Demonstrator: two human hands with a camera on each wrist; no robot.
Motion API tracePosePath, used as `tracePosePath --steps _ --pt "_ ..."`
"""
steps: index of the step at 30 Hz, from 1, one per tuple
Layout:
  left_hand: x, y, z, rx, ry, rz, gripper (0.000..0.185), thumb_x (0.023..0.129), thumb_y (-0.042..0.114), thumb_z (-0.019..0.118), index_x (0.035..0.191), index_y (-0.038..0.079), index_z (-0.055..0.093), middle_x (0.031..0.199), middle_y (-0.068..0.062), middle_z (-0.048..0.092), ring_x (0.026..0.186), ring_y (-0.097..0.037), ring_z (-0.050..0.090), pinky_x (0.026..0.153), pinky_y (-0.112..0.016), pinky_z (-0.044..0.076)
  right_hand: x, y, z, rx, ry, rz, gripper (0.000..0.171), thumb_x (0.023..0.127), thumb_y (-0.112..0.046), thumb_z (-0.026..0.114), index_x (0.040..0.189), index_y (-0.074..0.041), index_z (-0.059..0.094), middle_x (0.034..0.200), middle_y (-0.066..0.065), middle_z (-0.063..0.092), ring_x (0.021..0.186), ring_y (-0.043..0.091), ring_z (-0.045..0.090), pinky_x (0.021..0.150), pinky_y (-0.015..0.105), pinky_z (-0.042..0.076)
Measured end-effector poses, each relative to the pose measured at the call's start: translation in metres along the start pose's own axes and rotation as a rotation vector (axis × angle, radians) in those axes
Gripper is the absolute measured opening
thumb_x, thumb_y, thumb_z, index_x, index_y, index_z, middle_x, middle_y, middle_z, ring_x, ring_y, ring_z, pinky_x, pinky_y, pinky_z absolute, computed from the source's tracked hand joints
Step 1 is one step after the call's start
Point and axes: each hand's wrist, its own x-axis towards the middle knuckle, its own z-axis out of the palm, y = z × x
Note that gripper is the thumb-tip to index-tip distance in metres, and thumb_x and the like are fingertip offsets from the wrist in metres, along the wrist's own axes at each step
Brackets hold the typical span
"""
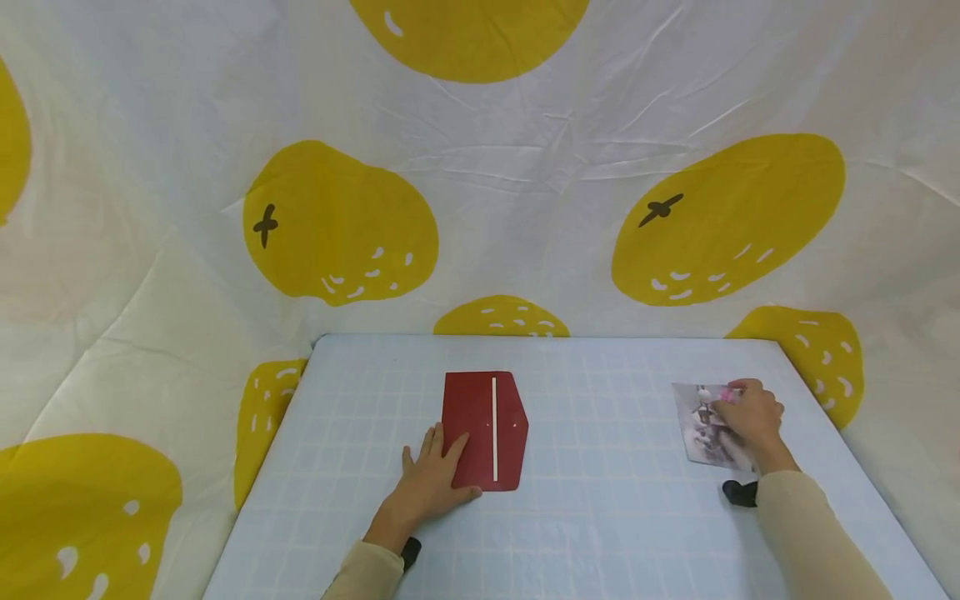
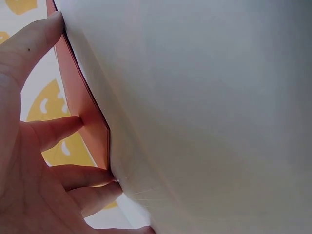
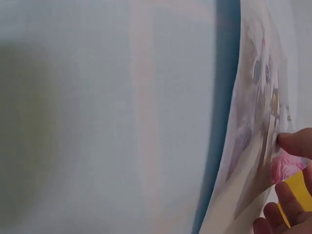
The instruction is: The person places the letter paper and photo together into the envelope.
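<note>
The card (image 1: pixel 701 437) lies on the table (image 1: pixel 360 400), out at 3 o'clock from the envelope (image 1: pixel 474 404), and well apart from it. The right hand (image 1: pixel 753 417) covers the card's 2 o'clock side. Its thumb is on the front of the card and the other fingers bend at the edge, so it seems to be pinching it. In the right wrist view the card bows a bit, with a dark shadow by one side. The red envelope lies flat, with its pointy flap at 3 o'clock and a white strip (image 1: pixel 494 429) running from 12 to 6. The left hand (image 1: pixel 429 483) sits at its 8 o'clock side, fingers spread apart, some resting on the red, and it grips nothing. I think the step in hand is getting hold of the card while the envelope is kept steady. The next move would need a firm pinch, so the thin card comes up without a crease, and a light left hand. At 12 o'clock, past the table, hangs a cloth (image 1: pixel 525 192) with big yellow fruit (image 1: pixel 337 225).
</note>
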Motion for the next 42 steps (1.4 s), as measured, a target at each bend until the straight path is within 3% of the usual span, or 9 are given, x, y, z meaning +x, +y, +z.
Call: tracePosePath --steps 6,11,17,22,25,32,42 --pt "0.0 0.001 -0.001 0.0 -0.008 -0.008 0.094 0.08 0.054 0.078 0.155 0.015 0.037 0.159 -0.026 0.022 0.147 -0.045 0.016 0.106 -0.076 0.014 0.001 0.003 -0.001 0.083 0.038 0.035 0.044 0.095 -0.012 0.057 0.129 0.012 0.043 0.121 0.035 0.05 0.107 0.049 0.047 0.086 0.055 0.043" --pt "0.0 0.001 -0.002 -0.002 -0.01 -0.007 0.094 0.08 0.053 0.078 0.155 0.015 0.036 0.16 -0.026 0.021 0.147 -0.045 0.016 0.106 -0.076 0.014 0.001 0.003 -0.004 0.175 0.015 0.036 0.045 0.098 -0.017 0.058 0.132 0.011 0.045 0.122 0.034 0.054 0.105 0.043 0.056 0.079 0.043 0.051" --pt "0.001 -0.001 -0.001 0.006 -0.014 -0.004 0.094 0.081 0.054 0.077 0.155 0.014 0.036 0.16 -0.027 0.02 0.146 -0.045 0.016 0.105 -0.077 0.014 -0.002 -0.005 -0.001 0.422 -0.069 0.104 0.055 0.101 -0.022 0.06 0.144 0.006 0.041 0.119 0.022 0.058 0.086 0.014 0.062 0.068 0.02 0.053" --pt "0.001 0.0 0.0 -0.006 -0.009 -0.003 0.093 0.081 0.054 0.077 0.155 0.014 0.037 0.159 -0.027 0.021 0.146 -0.045 0.016 0.105 -0.077 0.014 -0.009 -0.016 0.005 0.531 -0.112 0.097 0.057 0.102 -0.024 0.06 0.146 0.005 0.039 0.118 0.017 0.056 0.081 0.004 0.06 0.072 0.018 0.054" --pt "0.001 0.0 0.0 -0.014 -0.009 -0.005 0.093 0.081 0.053 0.078 0.155 0.014 0.037 0.159 -0.027 0.021 0.146 -0.046 0.016 0.106 -0.077 0.013 -0.015 -0.025 0.008 0.584 -0.13 0.093 0.059 0.102 -0.024 0.061 0.147 0.004 0.038 0.122 0.017 0.053 0.083 0.004 0.06 0.075 0.019 0.055" --pt "0.0 0.0 -0.001 -0.015 -0.006 0.0 0.093 0.081 0.054 0.077 0.155 0.014 0.036 0.16 -0.028 0.02 0.147 -0.046 0.015 0.105 -0.077 0.012 -0.027 -0.047 0.024 0.746 -0.164 0.113 0.058 0.1 -0.028 0.064 0.146 -0.003 0.041 0.117 0.004 0.055 0.092 0.007 0.06 0.079 0.018 0.054" --pt "0.0 0.001 -0.002 -0.024 0.0 0.005 0.093 0.08 0.052 0.078 0.154 0.012 0.038 0.159 -0.028 0.022 0.146 -0.046 0.017 0.105 -0.078 0.013 -0.039 -0.08 0.051 0.792 -0.178 -0.016 0.053 0.1 -0.023 0.064 0.142 0.001 0.043 0.103 -0.006 0.063 0.089 0.006 0.063 0.077 0.021 0.055"
